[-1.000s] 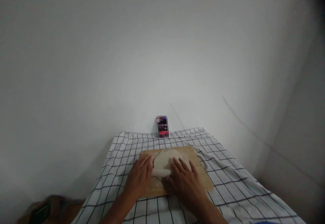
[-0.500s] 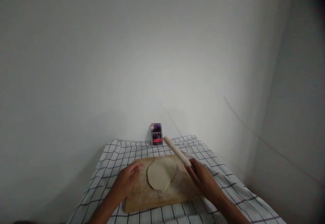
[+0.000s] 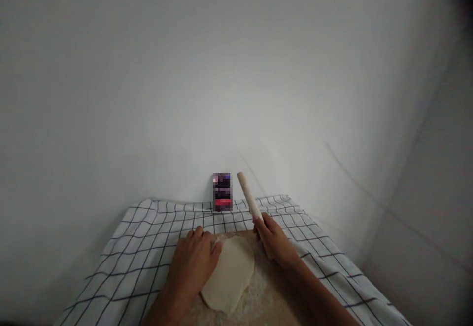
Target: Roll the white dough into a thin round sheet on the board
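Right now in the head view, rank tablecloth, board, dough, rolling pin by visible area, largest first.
1. Checked tablecloth
2. Board, cut off by the bottom of the frame
3. Dough, partly covered
4. Rolling pin, its lower end hidden by the right hand

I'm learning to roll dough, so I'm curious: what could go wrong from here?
The rolling pin, gripped near one end by the right hand, could perhaps knock the blurred upright object if swung left. The flattened dough might crease or tear if the left hand, at its edge, pulls hard.
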Tool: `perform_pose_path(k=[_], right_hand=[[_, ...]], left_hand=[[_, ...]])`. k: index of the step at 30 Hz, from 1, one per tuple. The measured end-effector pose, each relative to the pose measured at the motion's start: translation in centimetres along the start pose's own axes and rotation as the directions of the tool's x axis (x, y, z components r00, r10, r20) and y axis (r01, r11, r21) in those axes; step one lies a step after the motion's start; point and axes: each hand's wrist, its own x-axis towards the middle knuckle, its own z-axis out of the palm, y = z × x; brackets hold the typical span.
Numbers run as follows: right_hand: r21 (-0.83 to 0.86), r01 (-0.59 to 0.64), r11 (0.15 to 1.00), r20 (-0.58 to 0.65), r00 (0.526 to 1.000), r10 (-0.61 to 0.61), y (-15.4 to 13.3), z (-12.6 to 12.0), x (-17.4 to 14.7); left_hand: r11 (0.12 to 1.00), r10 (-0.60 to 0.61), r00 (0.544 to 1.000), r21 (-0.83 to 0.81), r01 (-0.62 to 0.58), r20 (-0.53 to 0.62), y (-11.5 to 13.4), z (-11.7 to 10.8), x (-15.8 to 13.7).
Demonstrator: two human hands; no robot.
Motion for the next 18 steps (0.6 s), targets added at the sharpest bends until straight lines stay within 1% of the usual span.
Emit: perform_pose_path(k=[3,5,7,9,11,15,18], right_hand=[[-0.117,0.003,0.993,0.01,1.0,-0.002,-0.8,-0.1,-0.5],[-0.194,0.021,0.981,0.02,1.0,-0.018,-1.3,0.0,-0.8],[-0.231,0.047,0.972,0.023,0.999,-0.042,-1.6,0.1,-0.9],[-0.238,0.057,0.97,0.02,0.998,-0.053,-1.6,0.2,-1.0],[-0.196,0.04,0.98,0.025,0.999,-0.036,-1.4,0.3,-1.0],[-0.004,-0.024,1.0,0.04,0.999,0.024,-1.0,0.7,-1.1],[0.051,-0.016,0.999,0.06,0.998,0.013,-1.2,0.9,-1.3]], left_hand=[[0.999,0.018,1.0,-0.049,-0.017,0.017,1.1,-0.2,-0.6],[0.995,0.009,0.999,-0.101,-0.006,0.034,1.8,-0.2,-0.8],[0.992,-0.022,0.999,-0.123,0.026,0.035,2.0,-0.1,-0.9],[0.992,-0.047,0.999,-0.119,0.049,0.019,1.7,0.1,-1.0],[0.991,-0.058,0.998,-0.12,0.059,0.015,1.0,0.1,-1.1],[0.982,-0.04,0.998,-0.181,0.049,0.052,-0.3,0.1,-1.1],[0.962,-0.044,0.996,-0.264,0.064,0.083,-0.9,0.0,-0.9]])
